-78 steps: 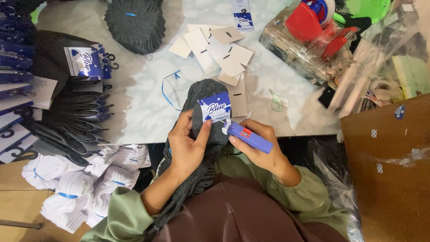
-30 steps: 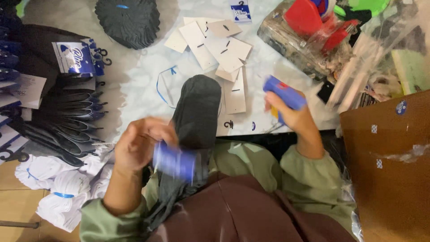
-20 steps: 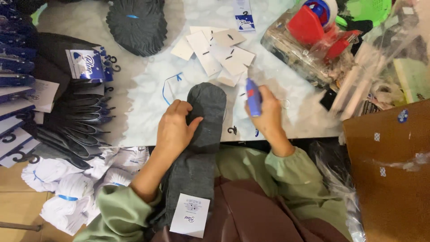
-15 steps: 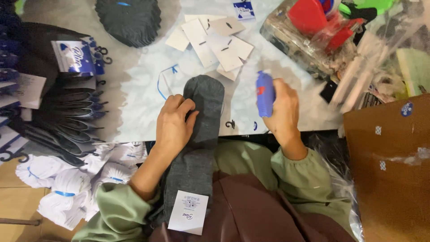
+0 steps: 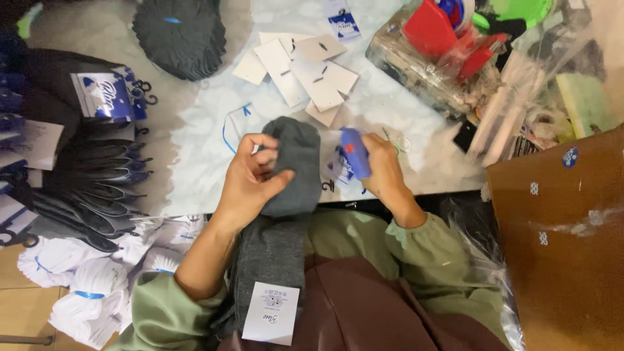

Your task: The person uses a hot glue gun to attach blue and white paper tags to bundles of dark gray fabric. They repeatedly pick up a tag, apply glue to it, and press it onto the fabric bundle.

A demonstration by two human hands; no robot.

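L hand is wrapped around the toe end of a pair of dark grey socks, thumb on top and fingers curled round the left edge, pinning it at the table's near edge. The rest of the pair hangs down over the lap, w/ a white card tag on the cuff end. R hand is closed round a blue tagging gun, held just beside the sock toe, nose angled toward it; a blue-and-white label sits partly hidden between gun and sock, can't tell if it touches either.

To do this step well, imo: keep the 2 layers flat and lined up under the L thumb, seat the label square on the toe, keep L fingers off the needle path, and push the gun straight through both layers before squeezing.

Around: loose white cards lie further back on the table, a stack of finished dark socks w/ hooks at left, rolled white socks near the L elbow, and a clear plastic bag of supplies at right.
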